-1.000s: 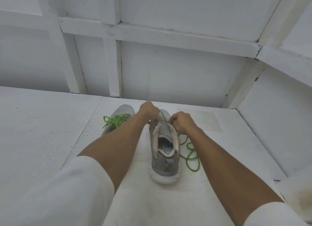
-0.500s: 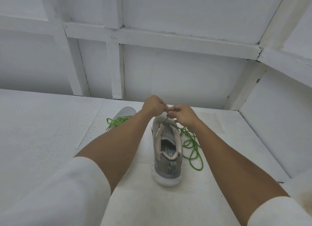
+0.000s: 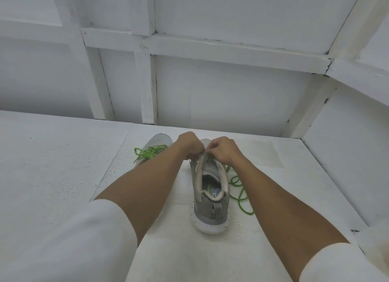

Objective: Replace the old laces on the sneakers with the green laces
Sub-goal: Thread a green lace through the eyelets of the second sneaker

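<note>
Kneeling or sitting I cannot tell, but I look down on a white painted surface [image 3: 52,166] with a rough texture and a seam running along it. Behind it rises a white panelled wall [image 3: 221,96] crossed by beams, and it turns a corner on my right. My white sleeves [image 3: 84,239] fill the bottom of the view.

One grey sneaker [image 3: 210,212] stands in front of me, heel toward me, its open mouth showing a printed insole [image 3: 212,192]. My left hand [image 3: 190,145] is clenched on its front edge by the eyelets. My right hand [image 3: 224,150], touching the left, pinches the green lace [image 3: 240,195], which trails in loops on the surface just right of the sneaker. The other sneaker [image 3: 160,139] lies past my left forearm, already threaded with a green lace of its own [image 3: 150,152].
</note>
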`<action>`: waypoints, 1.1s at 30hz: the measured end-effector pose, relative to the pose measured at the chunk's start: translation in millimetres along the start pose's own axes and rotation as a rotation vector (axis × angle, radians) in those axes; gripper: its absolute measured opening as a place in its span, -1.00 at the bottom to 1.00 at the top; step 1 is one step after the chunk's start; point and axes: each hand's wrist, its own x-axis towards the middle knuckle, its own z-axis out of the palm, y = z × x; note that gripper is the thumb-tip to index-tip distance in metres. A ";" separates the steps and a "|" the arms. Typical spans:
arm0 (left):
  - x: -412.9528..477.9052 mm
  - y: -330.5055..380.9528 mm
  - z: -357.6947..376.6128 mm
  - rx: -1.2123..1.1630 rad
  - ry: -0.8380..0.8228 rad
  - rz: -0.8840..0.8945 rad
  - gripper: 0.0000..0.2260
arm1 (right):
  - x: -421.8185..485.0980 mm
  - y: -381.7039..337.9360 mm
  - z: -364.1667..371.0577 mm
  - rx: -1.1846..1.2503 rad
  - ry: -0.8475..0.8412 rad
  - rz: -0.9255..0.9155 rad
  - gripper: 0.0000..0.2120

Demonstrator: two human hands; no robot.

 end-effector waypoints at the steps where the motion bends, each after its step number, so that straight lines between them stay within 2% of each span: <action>1: 2.7 -1.7 -0.1 -0.028 -0.019 -0.026 -0.85 | -0.4 -0.3 0.4 0.000 -0.002 0.006 -0.93; 4: 6.9 -5.7 -0.2 -0.063 -0.123 -0.096 -0.77 | -1.6 -1.3 2.9 -0.006 -0.009 0.030 -0.92; 8: 9.7 -8.2 -1.5 -0.090 -0.173 -0.128 -0.85 | -3.2 -4.0 6.0 -0.032 0.016 0.042 -0.91; 11: 10.9 -9.6 -0.4 -0.126 -0.195 -0.127 -0.83 | -4.8 -6.3 7.9 -0.066 0.021 0.038 -0.91; 20: 11.1 -10.3 -0.9 -0.189 -0.171 -0.155 -0.80 | -6.4 -11.5 8.7 -0.106 0.045 0.036 -0.89; 25: 12.3 -10.4 0.7 -0.243 -0.154 -0.151 -0.85 | -4.1 -11.3 11.2 -0.102 0.035 0.023 -0.91; 30: 13.6 -16.8 10.1 -0.318 -0.091 -0.127 -0.75 | -4.8 -11.6 17.9 -0.106 0.072 0.000 -0.92; 33: 19.6 -21.2 23.1 -0.349 -0.011 -0.113 -0.76 | -6.8 -11.6 10.5 -0.033 0.075 0.011 -0.85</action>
